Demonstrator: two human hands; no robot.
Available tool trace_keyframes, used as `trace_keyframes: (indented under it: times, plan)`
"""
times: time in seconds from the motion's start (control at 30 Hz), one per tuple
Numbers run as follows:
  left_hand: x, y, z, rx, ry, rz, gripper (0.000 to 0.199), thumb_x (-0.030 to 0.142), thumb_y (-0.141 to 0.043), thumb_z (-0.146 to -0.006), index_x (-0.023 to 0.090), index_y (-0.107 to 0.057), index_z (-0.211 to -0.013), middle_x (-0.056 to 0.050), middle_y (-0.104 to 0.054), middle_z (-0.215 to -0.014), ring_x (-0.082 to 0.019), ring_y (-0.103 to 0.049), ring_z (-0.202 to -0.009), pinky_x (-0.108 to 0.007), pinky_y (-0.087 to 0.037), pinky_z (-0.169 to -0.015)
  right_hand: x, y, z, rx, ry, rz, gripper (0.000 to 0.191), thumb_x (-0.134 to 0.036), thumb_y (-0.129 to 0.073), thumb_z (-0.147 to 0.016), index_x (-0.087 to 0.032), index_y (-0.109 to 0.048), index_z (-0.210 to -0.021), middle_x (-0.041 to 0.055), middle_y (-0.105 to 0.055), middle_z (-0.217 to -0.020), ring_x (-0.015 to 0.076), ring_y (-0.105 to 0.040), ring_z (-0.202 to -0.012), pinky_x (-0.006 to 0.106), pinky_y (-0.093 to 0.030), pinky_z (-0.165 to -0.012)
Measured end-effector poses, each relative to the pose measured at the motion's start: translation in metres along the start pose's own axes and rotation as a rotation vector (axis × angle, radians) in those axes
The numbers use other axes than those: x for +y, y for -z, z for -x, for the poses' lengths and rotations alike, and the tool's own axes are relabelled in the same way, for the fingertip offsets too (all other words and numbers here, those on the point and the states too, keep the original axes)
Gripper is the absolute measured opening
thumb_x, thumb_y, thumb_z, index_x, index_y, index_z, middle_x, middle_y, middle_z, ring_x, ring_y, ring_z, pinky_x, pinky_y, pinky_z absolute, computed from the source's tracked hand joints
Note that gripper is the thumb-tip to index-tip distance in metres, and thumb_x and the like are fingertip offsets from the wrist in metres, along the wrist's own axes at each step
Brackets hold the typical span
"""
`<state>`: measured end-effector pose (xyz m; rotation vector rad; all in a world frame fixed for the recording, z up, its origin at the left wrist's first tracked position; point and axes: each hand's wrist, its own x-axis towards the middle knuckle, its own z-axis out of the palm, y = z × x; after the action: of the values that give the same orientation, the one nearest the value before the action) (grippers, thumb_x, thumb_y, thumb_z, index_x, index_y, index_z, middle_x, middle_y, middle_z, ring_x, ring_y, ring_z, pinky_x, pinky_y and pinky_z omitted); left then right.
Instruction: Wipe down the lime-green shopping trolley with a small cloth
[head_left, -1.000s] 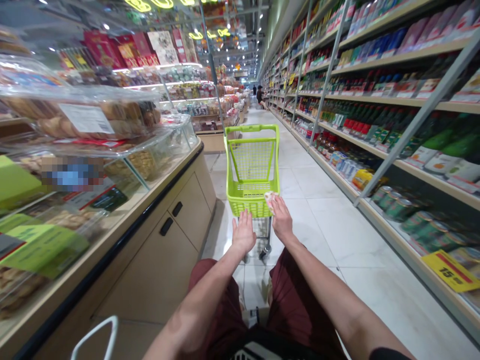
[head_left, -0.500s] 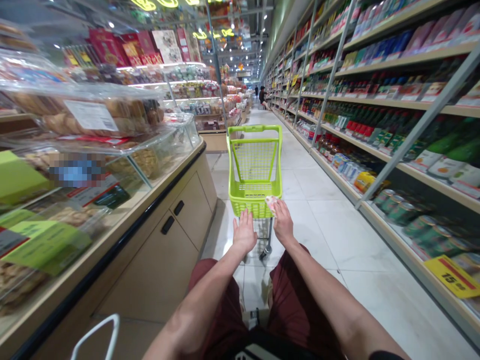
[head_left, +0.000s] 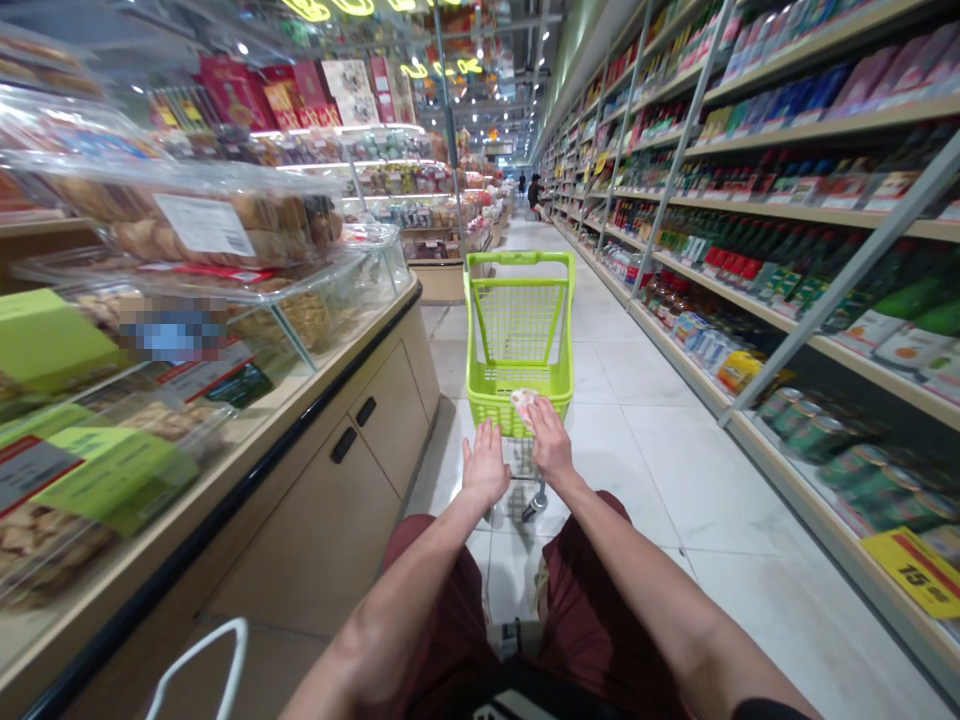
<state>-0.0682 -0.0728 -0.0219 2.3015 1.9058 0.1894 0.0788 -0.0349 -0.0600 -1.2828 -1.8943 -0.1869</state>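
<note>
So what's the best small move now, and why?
I'd probably let the pale item drop into the green basket, since the right hand holds it right at the basket's rear rim. The left hand is open just behind the basket, so it seems free to steady the cart.

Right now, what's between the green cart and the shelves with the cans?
White floor tiles lie between the green shopping cart and the shelves, as the head view shows.
</note>
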Motion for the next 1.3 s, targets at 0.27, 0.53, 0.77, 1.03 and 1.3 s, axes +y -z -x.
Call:
trace_keyframes:
  times: [0.27, 0.53, 0.77, 1.03, 1.3]
  plan:
    - [-0.013, 0.004, 0.005, 0.005, 0.033, -0.022, 0.071, 0.022, -0.048, -0.072, 0.011, -0.019, -0.137, -0.011, -0.01, -0.147, -0.023, -0.009, -0.135, -0.047, -0.013, -0.108, -0.007, -0.035, 0.0, -0.342, 0.091, 0.089, 0.041, -0.013, -0.035, -0.087, -0.019, -0.045, -0.126, 0.0073, -0.041, -0.135, 0.0177, -0.025, -0.131, 0.043, -0.03, -0.103]
    - [-0.026, 0.002, 0.002, 0.038, 0.057, -0.011, 0.072, 0.025, -0.048, -0.073, 0.012, -0.018, -0.137, -0.011, -0.012, -0.147, -0.023, -0.009, -0.135, -0.047, -0.015, -0.107, -0.024, -0.03, -0.011, -0.278, 0.189, 0.054, 0.039, -0.016, -0.035, -0.088, -0.019, -0.046, -0.125, 0.0077, -0.042, -0.135, 0.0184, -0.024, -0.131, 0.041, -0.031, -0.103]
    - [-0.036, 0.008, 0.008, 0.007, 0.121, -0.015, 0.071, 0.024, -0.047, -0.073, 0.013, -0.019, -0.137, -0.012, -0.011, -0.147, -0.023, -0.008, -0.135, -0.048, -0.014, -0.107, -0.039, -0.048, -0.033, -0.352, 0.263, 0.053, 0.041, -0.013, -0.032, -0.088, -0.017, -0.045, -0.126, 0.0082, -0.04, -0.136, 0.0185, -0.025, -0.131, 0.042, -0.03, -0.103]
    - [-0.04, 0.003, 0.007, -0.007, 0.133, 0.002, 0.071, 0.023, -0.049, -0.073, 0.013, -0.02, -0.136, -0.012, -0.01, -0.147, -0.022, -0.009, -0.135, -0.047, -0.014, -0.107, -0.027, -0.049, -0.001, -0.438, 0.188, 0.125, 0.034, -0.019, -0.034, -0.089, -0.017, -0.054, -0.117, 0.0091, -0.049, -0.129, 0.0207, -0.036, -0.125, 0.039, -0.039, -0.097]
    - [-0.038, -0.002, 0.009, -0.025, 0.128, -0.016, 0.072, 0.024, -0.048, -0.072, 0.013, -0.019, -0.137, -0.011, -0.009, -0.147, -0.023, -0.008, -0.135, -0.048, -0.013, -0.107, -0.045, -0.051, -0.035, -0.354, 0.256, 0.064, 0.041, -0.012, -0.035, -0.087, -0.016, -0.045, -0.127, 0.0072, -0.037, -0.138, 0.0182, -0.023, -0.132, 0.04, -0.029, -0.105]
